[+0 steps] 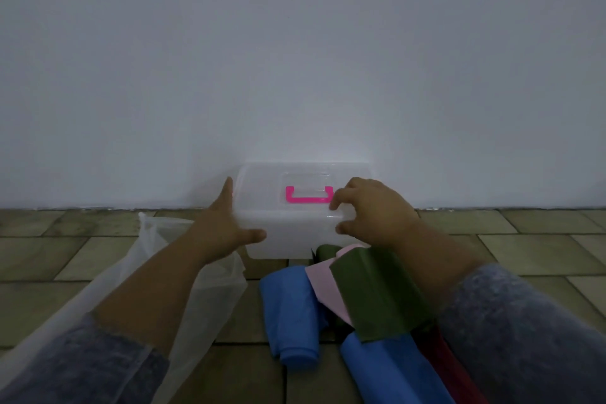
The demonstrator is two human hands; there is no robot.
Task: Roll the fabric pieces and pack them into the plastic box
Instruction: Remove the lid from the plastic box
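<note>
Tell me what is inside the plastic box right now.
The plastic box has its lid on, pink handle lying flat. Its walls are cloudy; nothing shows through, so contents cannot be told. Both hands grip its sides.

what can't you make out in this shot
Head view only:
- Inside of the plastic box: hidden by its frosted walls and closed lid.
- Dark red fabric: mostly covered by the right sleeve, cut off by the bottom edge.
- Left hand fingertips: behind the box's side.
- Right hand grip on the lid: unclear.
</note>
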